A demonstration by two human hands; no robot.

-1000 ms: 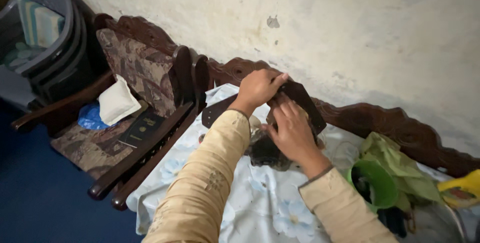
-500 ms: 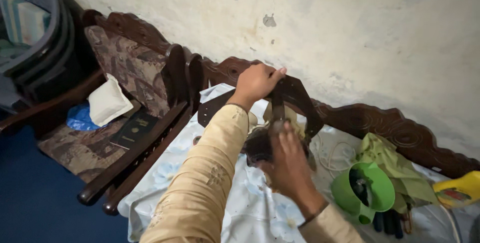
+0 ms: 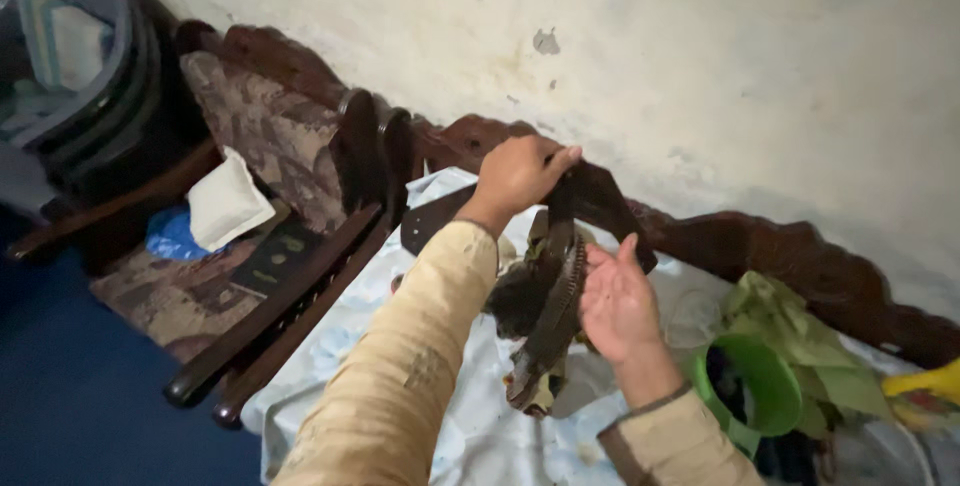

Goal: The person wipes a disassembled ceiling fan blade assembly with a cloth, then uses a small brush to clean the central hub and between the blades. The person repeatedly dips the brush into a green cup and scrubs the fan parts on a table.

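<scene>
At the right edge of the floral-sheeted seat (image 3: 500,436), a green plastic pot (image 3: 762,398) is holding something dark, too blurred to identify. Above the sheet's middle, the left hand (image 3: 518,174) is pinching the top of a dark brown leather strap (image 3: 556,291), which is hanging curled and scuffed. The right hand (image 3: 618,304) is touching it with fingers spread.

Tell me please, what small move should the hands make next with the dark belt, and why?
Probably the right hand should close on the hanging dark belt. The left hand pinches the belt's top up by the wall, and the loose end dangles over the flowered cloth, while the right palm lies open beside it.
</scene>
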